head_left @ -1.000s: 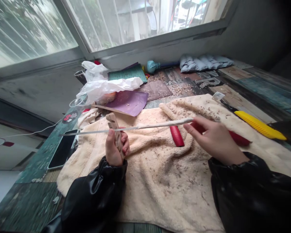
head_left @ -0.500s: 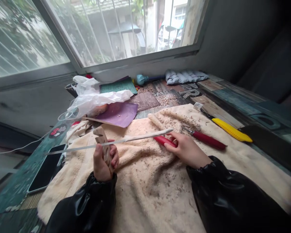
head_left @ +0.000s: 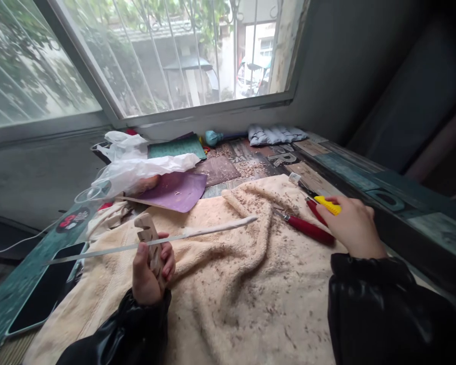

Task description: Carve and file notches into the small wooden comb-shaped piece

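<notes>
My left hand (head_left: 150, 276) is closed around a carved wood piece (head_left: 146, 228) with notches cut in it. Its thumb also pins a long thin saw blade (head_left: 201, 230), whose far end is wrapped in white; teeth are too fine to see. Over at the right, my right hand (head_left: 351, 225) closes on a yellow-handled knife (head_left: 327, 204) with a clear cover on its tip. Just left of that thumb, a red-handled tool (head_left: 314, 209) lies partly hidden. A second red-handled tool (head_left: 309, 230) with a metal shaft rests on the beige towel (head_left: 220, 309).
Wood shavings cover the towel and tabletop. A phone (head_left: 41, 294) lies at left. Behind are a purple sheet (head_left: 178, 192), a white plastic bag (head_left: 137, 170), a green mat (head_left: 175, 147) and a grey padded bundle (head_left: 275, 134) below the barred window (head_left: 175, 50).
My right hand has moved right, and the red-handled tool it held now lies beside the yellow-handled knife. My left hand keeps its hold. The view has shifted slightly.
</notes>
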Motion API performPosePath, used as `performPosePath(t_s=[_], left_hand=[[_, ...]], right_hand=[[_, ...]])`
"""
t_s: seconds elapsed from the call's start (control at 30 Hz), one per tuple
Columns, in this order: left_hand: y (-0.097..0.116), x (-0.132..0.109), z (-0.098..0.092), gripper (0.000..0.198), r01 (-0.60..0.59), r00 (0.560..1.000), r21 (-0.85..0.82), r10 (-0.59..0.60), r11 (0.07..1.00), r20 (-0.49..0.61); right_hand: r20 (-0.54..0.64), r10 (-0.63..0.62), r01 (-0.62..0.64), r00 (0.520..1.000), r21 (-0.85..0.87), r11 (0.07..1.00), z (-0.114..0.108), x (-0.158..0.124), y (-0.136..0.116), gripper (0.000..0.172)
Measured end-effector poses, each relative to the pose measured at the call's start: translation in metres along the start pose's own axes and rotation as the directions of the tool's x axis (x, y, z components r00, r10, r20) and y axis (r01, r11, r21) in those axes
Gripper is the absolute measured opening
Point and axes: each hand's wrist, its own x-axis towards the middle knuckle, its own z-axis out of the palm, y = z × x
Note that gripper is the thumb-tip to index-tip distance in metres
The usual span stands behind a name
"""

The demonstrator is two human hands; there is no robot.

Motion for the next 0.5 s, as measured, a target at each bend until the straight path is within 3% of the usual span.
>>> performPosePath(t_s=[0.1, 0.2, 0.3, 0.5], left_hand=[[-0.002, 0.002, -0.005, 0.046, -0.003, 0.999, -0.002, 0.003, 1.0, 0.039], [-0.003, 0.002, -0.009, 0.045, -0.008, 0.999, 0.002, 0.007, 1.0, 0.04], [-0.003, 0.002, -0.01, 0.047, 0.011, 0.999, 0.022, -0.012, 1.0, 0.053], [-0.003, 0.002, -0.006, 0.048, 0.003, 1.0, 0.031, -0.004, 0.999, 0.029]], right_hand=[[0.211, -0.082, 0.049, 0.974, 0.155, 0.987, 0.007, -0.002, -0.002, 0.028], [0.421, -0.191, 0.121, 0.887, 0.187, 0.975, 0.013, -0.003, -0.001, 0.024], [0.454, -0.242, 0.21, 0.857, 0.121, 0.97, 0.018, -0.004, -0.001, 0.024], [0.38, -0.204, 0.159, 0.902, 0.146, 0.976, 0.009, -0.009, -0.011, 0.024]])
